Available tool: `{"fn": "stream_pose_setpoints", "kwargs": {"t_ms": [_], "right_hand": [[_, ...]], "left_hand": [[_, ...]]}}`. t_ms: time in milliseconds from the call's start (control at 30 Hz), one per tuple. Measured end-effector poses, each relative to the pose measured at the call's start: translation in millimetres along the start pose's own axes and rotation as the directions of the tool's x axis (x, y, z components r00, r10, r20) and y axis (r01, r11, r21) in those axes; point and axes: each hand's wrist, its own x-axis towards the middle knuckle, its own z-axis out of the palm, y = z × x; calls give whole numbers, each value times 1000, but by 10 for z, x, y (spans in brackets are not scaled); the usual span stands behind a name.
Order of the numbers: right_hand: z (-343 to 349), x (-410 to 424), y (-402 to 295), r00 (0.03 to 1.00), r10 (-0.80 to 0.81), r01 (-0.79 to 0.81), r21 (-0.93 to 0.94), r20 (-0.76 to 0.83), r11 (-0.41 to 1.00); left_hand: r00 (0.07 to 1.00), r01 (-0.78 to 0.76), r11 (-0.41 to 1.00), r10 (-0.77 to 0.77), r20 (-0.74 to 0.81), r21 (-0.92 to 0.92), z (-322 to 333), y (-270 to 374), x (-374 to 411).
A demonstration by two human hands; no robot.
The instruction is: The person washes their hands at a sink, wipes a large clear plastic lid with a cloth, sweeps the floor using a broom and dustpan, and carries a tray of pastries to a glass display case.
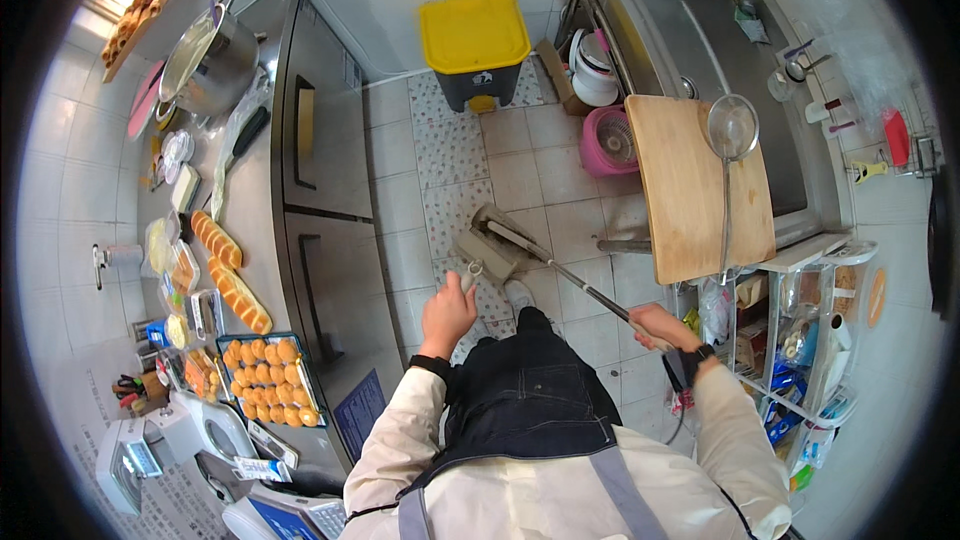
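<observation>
In front of my body, my left hand (pixel 450 313) grips the upright handle (pixel 471 275) of a long-handled dustpan, which has a ring at its top end. Below it, the beige dustpan (pixel 486 253) rests on the floor near my shoe (pixel 517 294). On the other side, my right hand (pixel 661 327) is closed around the end of a broom's metal pole (pixel 589 289). The pole slants down and away to the broom head (pixel 501 219), which lies at the dustpan's far side. Whether its bristles are inside the pan is hard to tell.
A stainless steel cabinet (pixel 330 157) runs along the left, bearing a tray of buns (pixel 270 381), bread and a large pot (pixel 214 60). Ahead stands a yellow-lidded bin (pixel 475 34). To the right are a pink basket (pixel 606 144), a cutting board (pixel 675 187), a sink and a shelf rack (pixel 776 330).
</observation>
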Motion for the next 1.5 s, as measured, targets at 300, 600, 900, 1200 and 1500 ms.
{"fn": "stream_pose_setpoints", "kwargs": {"t_ms": [300,600,900,1200,1500], "right_hand": [[55,187,44,963,-210,226,80,-170,971],[403,1940,-570,877,-477,480,-84,51,873],[320,264,-370,977,19,23,-199,211,980],[413,14,-625,961,-117,171,-207,252,963],[1245,-85,-895,855,-170,398,-409,490,821]], "left_hand": [[986,124,992,-125,-112,-16,-58,-72,-490],[941,289,950,-305,-144,-122,-162,-348,-731],[926,326,938,-342,-162,-118,111,-318,-883],[904,398,896,-419,-83,-197,196,-62,-1341],[869,328,898,-409,-281,-292,462,413,-2150]]}}
